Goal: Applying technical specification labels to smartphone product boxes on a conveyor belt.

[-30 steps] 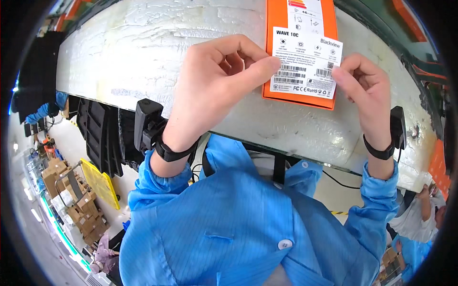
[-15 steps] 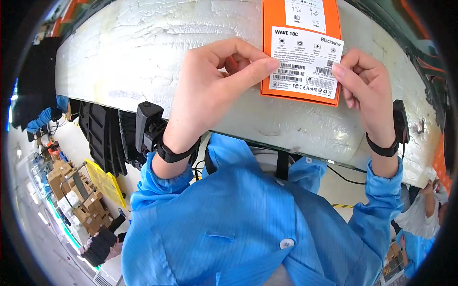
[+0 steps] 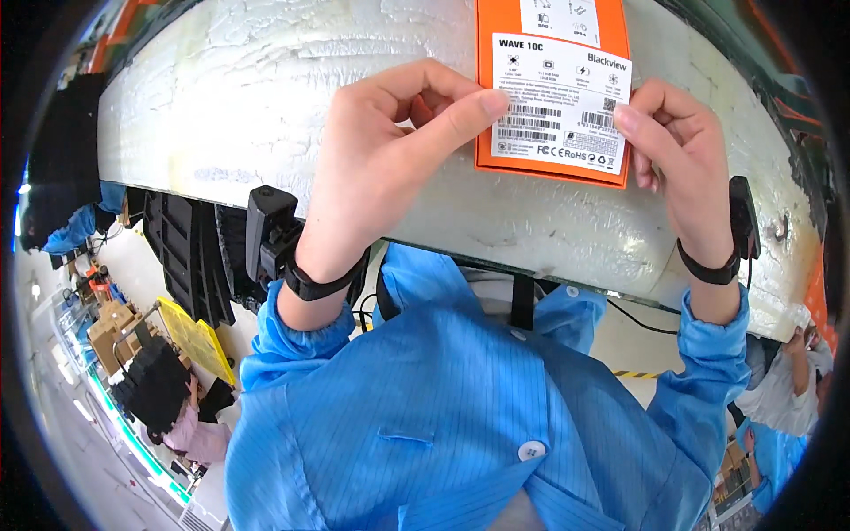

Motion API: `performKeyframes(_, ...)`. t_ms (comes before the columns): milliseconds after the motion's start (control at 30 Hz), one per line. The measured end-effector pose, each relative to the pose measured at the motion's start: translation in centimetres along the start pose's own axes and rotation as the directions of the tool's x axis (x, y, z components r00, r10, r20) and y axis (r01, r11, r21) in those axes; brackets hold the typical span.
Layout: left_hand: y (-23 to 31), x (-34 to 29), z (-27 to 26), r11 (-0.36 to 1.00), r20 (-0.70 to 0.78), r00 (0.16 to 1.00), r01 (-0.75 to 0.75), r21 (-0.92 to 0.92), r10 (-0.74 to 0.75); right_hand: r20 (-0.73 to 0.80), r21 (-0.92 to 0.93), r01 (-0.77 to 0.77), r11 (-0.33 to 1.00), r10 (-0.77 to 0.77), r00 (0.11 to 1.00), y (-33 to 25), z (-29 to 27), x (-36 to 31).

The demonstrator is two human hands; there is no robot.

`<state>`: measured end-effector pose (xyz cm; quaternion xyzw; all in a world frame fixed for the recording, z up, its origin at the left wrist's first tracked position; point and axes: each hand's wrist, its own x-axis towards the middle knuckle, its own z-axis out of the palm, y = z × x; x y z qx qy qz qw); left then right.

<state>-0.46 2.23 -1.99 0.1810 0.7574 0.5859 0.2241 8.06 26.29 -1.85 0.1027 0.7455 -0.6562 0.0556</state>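
Observation:
An orange box (image 3: 484,55) lies on the worktable in front of me. On its near part is a white printed label (image 3: 567,93) with barcodes, whose right edge reaches the box's side. My left hand (image 3: 376,164) is closed at the label's left edge, thumb tip on it and fingers curled behind. At the right edge, my right hand (image 3: 677,150) pinches the label, thumb on top and fingertips partly hidden. Whether the label is fully stuck down, I cannot tell. A second white label (image 3: 560,19) sits farther up the box, cut off by the frame.
The pale, wrinkled covering of the worktable (image 3: 239,106) spreads around the box. Black ribbed trays (image 3: 181,252) stand below its left edge. A yellow frame (image 3: 197,341) and cardboard boxes are farther left. Other people are at both sides, one near a black stack (image 3: 152,389).
The box, label and both hands appear slightly higher and farther left, the grip much the same. At the lower left, a person with a black stack has come further into view.

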Motion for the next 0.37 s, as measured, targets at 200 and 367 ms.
performKeyframes(200,0.2,0.02,0.11,1.0,-0.013,1.0,-0.003,0.001,0.003,0.0,-0.002,0.012,1.0,-0.012,1.0,0.14,-0.08,0.05)
performKeyframes(367,-0.61,0.05,-0.34,0.999,0.014,1.0,-0.018,0.042,0.017,0.015,-0.009,0.028,1.0,-0.027,1.0,0.13,0.03,0.16)
